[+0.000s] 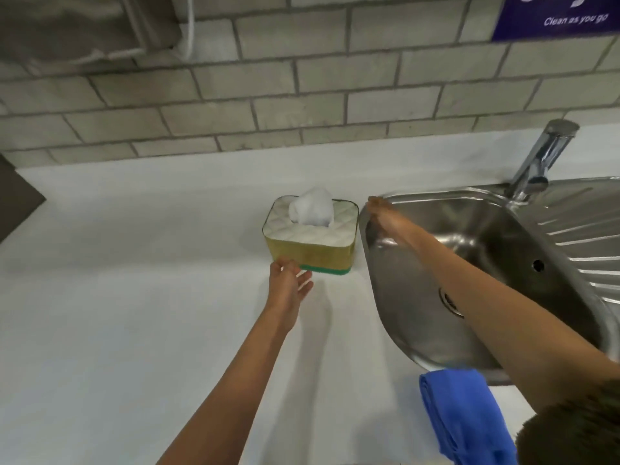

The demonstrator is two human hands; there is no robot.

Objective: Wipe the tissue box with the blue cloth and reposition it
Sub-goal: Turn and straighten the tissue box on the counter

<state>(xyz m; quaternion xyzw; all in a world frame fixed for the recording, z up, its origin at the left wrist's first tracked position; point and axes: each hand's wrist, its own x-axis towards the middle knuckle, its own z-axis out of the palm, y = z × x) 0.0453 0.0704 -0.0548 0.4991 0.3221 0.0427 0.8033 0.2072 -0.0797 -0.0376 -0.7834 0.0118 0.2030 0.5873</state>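
The tissue box (310,245) stands upright on the white counter, yellow-sided with a green base and a white quilted top from which a tissue sticks up. My left hand (288,280) is at the box's near left bottom corner, fingers apart, holding nothing. My right hand (385,219) hovers just right of the box, over the sink's left rim, fingers extended and empty. The folded blue cloth (464,417) lies on the counter near the front edge, below the sink and under my right forearm.
A stainless sink (419,313) with a drainboard fills the right side, its tap (540,156) at the back. The white counter (134,297) stretches left. A grey brick wall runs behind. A dark object (16,199) sits at the far left edge.
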